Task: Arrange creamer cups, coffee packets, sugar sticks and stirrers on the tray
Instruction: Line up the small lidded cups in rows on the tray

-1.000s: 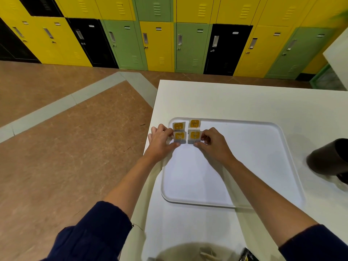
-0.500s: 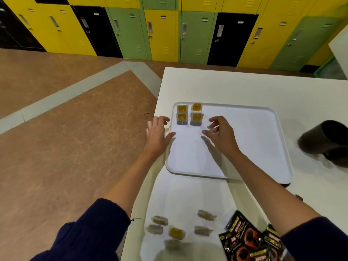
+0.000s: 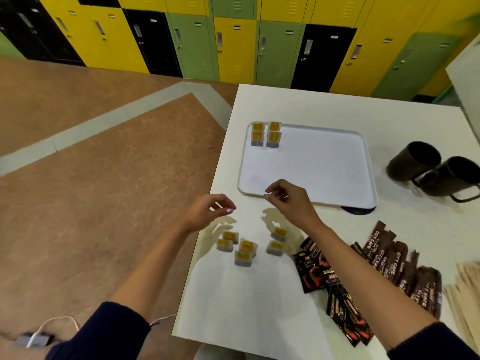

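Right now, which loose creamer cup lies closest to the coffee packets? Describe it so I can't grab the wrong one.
On the white table, look on the near side of the tray, where six yellow-lidded creamer cups lie loose. Four cluster on the left; two sit apart on the right. It is the nearer cup of that right pair, just left of the black coffee packets.

left hand [image 3: 207, 211], right hand [image 3: 288, 201] withdrawn from tray [image 3: 311, 165], above loose cups [image 3: 245, 246]
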`<state>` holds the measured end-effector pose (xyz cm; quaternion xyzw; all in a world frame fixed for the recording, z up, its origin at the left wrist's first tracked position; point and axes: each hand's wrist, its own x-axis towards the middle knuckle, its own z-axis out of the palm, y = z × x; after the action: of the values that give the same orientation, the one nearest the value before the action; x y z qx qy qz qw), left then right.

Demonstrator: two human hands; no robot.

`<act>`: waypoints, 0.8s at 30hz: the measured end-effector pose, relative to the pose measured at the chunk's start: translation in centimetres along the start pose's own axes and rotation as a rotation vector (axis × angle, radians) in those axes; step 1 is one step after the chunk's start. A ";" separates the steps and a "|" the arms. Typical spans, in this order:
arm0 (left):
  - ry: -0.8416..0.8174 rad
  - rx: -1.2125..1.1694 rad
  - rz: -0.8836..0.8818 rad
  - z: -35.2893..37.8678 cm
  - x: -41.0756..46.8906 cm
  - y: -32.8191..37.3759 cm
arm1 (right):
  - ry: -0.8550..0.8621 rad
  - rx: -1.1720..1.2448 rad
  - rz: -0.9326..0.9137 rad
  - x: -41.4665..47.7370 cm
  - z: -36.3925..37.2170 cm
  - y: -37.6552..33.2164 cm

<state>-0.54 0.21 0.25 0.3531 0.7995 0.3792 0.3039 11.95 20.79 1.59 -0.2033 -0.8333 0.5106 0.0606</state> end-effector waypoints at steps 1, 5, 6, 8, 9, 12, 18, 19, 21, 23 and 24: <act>-0.013 0.005 -0.014 0.1 -0.7 -0.4 | -0.022 0.004 0.000 -0.9 0.3 -0.2; -0.013 0.006 -0.043 0.4 -2.8 -2.2 | -0.101 -0.007 0.002 -4.1 1.7 -0.3; -0.014 0.004 -0.056 0.5 -3.1 -2.6 | -0.125 -0.014 0.006 -4.7 2.0 -0.1; -0.032 0.020 -0.063 0.8 -3.6 -2.9 | -0.176 -0.056 0.001 -5.7 2.6 0.4; -0.043 0.029 -0.060 1.0 -3.7 -3.0 | -0.197 -0.091 -0.001 -6.1 2.8 0.6; -0.051 0.069 -0.061 1.7 -3.9 -3.5 | -0.248 -0.211 -0.012 -7.1 3.5 1.4; -0.033 0.092 -0.075 3.0 -4.0 -4.6 | -0.287 -0.328 0.008 -7.9 4.9 2.3; -0.023 0.086 -0.071 3.2 -4.0 -4.6 | -0.288 -0.334 0.011 -7.9 5.1 2.3; -0.002 0.092 -0.058 3.5 -3.9 -4.6 | -0.285 -0.345 0.019 -8.0 5.6 2.4; 0.009 0.109 -0.039 3.6 -3.6 -4.5 | -0.267 -0.348 0.033 -8.0 6.0 2.5; 0.017 0.116 -0.031 3.7 -3.4 -4.4 | -0.249 -0.347 0.038 -8.1 6.2 2.5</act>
<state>2.74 -3.11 -4.56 0.3546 0.8279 0.3307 0.2820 18.07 13.41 -2.69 -0.1614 -0.9059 0.3815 -0.0884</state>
